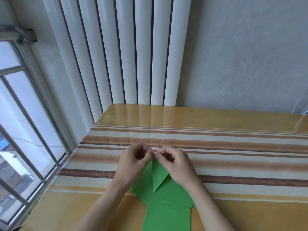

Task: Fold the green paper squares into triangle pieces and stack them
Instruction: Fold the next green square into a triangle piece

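A folded green paper piece (158, 174) is raised between my hands, its pointed tip up and a centre crease running down it. My left hand (133, 162) and my right hand (175, 162) both pinch that tip with thumb and forefinger, fingertips almost touching. Below it, more green paper (173, 192) lies flat on the table. A further green sheet (166, 215) reaches down to the bottom edge of the view. How many sheets lie there I cannot tell.
The striped, glossy table (216, 139) stands against a white ribbed radiator (126, 52) and a pale patterned wall. A barred window (21, 130) runs along the table's left side. A white cable (298, 104) hangs at the far right.
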Demonstrator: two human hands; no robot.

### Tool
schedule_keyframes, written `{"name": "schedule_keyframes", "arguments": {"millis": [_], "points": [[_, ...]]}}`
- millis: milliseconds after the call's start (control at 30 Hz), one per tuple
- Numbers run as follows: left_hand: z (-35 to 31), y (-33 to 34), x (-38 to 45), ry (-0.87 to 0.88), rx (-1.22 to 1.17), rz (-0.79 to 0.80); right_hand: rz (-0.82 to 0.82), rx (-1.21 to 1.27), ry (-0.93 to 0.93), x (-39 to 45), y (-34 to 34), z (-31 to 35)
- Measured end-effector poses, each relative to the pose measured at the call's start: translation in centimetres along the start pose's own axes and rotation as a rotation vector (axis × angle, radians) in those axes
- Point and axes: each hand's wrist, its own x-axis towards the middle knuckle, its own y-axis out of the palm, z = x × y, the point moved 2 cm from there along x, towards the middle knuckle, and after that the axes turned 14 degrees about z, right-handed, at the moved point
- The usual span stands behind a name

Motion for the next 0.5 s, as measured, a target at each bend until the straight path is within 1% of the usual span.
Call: {"name": "schedule_keyframes", "arguments": {"millis": [133,333,500], "points": [[0.08,-0.11,0.05,-0.016,-0.02,-0.045,-0.032,-0.049,-0.004,-0.05,0.0,0.07],[0.57,0.3,0.18,-0.059,-0.129,0.035,-0.066,-0.125,-0.017,-0.09,-0.16,0.06],[0.38,-0.08,0.06,-0.045,-0.103,-0.045,-0.071,-0.066,0.021,-0.04,-0.2,-0.04]]}}
